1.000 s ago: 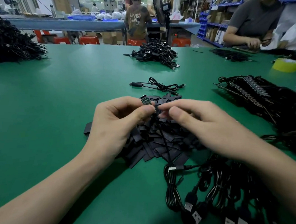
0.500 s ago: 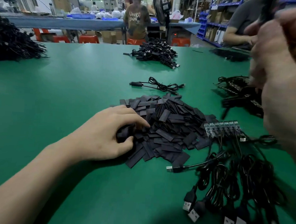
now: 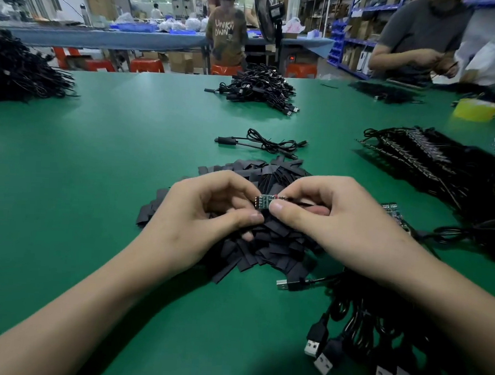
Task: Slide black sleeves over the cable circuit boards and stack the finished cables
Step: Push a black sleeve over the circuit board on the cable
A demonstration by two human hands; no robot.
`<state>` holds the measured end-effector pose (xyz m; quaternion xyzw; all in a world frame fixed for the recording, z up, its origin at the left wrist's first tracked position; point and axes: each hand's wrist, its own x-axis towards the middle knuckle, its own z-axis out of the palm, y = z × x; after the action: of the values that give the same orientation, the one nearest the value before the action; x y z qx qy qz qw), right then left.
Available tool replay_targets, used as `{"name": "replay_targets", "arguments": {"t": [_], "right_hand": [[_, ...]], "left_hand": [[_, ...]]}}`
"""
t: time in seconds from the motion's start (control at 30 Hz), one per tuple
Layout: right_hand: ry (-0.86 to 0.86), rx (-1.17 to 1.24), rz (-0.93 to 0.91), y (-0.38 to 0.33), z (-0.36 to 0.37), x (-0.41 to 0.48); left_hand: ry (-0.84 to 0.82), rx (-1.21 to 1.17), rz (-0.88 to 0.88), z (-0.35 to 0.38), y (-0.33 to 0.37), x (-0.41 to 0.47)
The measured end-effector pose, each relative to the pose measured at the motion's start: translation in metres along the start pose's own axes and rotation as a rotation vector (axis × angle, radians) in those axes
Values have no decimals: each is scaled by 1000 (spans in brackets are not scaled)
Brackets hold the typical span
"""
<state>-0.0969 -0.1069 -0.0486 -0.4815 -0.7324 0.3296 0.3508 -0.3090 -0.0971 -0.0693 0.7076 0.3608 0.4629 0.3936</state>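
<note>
Both hands meet over a heap of flat black sleeves (image 3: 269,245) on the green table (image 3: 103,179). My right hand (image 3: 333,220) pinches a small green circuit board (image 3: 264,202) at its wired end between thumb and forefinger. My left hand (image 3: 207,214) has its fingers curled, pinching a black sleeve at the board's free end; the sleeve itself is mostly hidden by the fingers. A row of bare circuit boards (image 3: 394,213) lies to the right of my right hand. Their cables with USB plugs (image 3: 326,355) lie coiled at the lower right.
One finished cable (image 3: 260,143) lies beyond the sleeve heap. Piles of black cables sit at the far middle (image 3: 260,87), far left (image 3: 20,69) and right (image 3: 431,162). A yellow tape roll (image 3: 474,109) stands at the far right. A person works across the table's right corner.
My right hand came back down from high on the right with a new circuit board. My left hand lifted from the sleeve heap with a sleeve and met it.
</note>
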Motion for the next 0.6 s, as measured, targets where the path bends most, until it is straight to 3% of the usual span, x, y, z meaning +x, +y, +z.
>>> {"name": "replay_targets", "arguments": {"t": [0.13,0.33,0.6], "right_hand": [[-34,139,18,3,3,-2],[33,253,54,8,7,-3],[102,316,-30,11,0,-5]], "left_hand": [[-11,-69,-32,10,1,-3],[136,238,134,15,4,-6],[248,570,355,11,10,-7]]}}
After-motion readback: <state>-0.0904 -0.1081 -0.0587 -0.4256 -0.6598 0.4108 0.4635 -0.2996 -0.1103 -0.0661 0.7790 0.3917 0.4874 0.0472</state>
